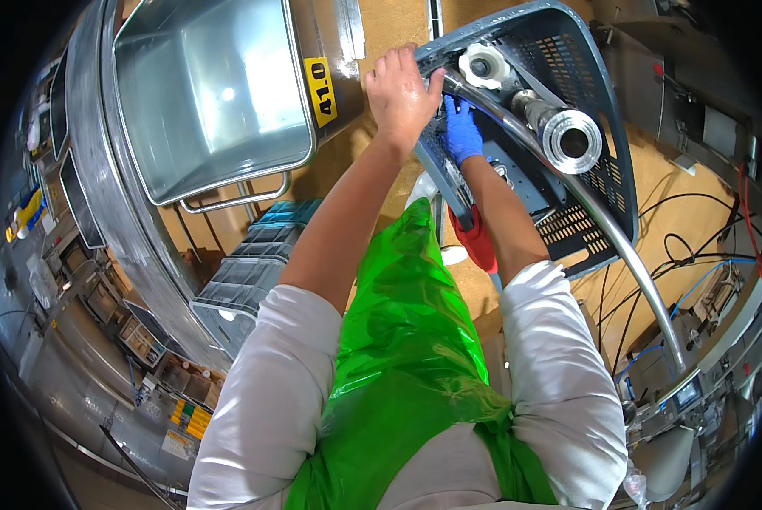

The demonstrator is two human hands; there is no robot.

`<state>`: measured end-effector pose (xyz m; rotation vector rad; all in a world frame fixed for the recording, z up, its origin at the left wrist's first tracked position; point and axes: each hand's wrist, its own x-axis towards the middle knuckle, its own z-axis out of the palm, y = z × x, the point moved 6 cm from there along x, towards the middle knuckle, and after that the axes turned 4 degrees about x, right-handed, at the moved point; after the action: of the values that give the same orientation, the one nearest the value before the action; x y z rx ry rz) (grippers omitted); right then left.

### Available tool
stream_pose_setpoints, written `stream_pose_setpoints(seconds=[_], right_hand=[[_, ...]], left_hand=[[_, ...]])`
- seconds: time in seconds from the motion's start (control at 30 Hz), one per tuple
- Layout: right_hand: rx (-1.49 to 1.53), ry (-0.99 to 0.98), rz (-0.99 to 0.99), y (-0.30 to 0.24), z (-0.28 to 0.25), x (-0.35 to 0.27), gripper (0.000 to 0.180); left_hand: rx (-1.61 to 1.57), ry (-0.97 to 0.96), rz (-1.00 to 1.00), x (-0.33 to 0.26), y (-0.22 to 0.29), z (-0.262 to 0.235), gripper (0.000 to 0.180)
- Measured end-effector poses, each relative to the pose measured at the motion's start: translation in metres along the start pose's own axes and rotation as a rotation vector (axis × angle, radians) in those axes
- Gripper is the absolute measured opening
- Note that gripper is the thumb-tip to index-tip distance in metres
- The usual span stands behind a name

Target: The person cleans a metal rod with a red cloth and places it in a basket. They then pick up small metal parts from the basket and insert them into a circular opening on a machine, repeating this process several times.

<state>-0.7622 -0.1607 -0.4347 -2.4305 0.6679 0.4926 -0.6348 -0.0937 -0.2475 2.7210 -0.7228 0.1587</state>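
My left hand [400, 92] is bare and grips the near rim of a grey-blue perforated plastic crate [603, 110]. My right hand [462, 129], in a blue glove, reaches inside the crate below a long curved steel pipe [606, 223]; whether it grips anything is hidden. A white ribbed fitting [484, 65] sits at the crate's upper edge. A short steel pipe piece with a round flange [572, 140] lies in the crate to the right of my hands. I wear a green plastic apron [411, 357] over white sleeves.
A large stainless steel tub [203, 89] on a wheeled frame stands to the left. Stacked grey crates [245, 285] lie beneath it. A red object [476, 240] hangs beside my right forearm. Cables [682, 255] and machinery [712, 331] crowd the right side.
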Motion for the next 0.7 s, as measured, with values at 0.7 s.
stream_pose_setpoints(seconds=[0.7], right_hand=[[1.013, 0.168, 0.119, 0.092, 0.043, 0.027, 0.075]], left_hand=[[-0.034, -0.078, -0.053, -0.001, -0.002, 0.0, 0.05]])
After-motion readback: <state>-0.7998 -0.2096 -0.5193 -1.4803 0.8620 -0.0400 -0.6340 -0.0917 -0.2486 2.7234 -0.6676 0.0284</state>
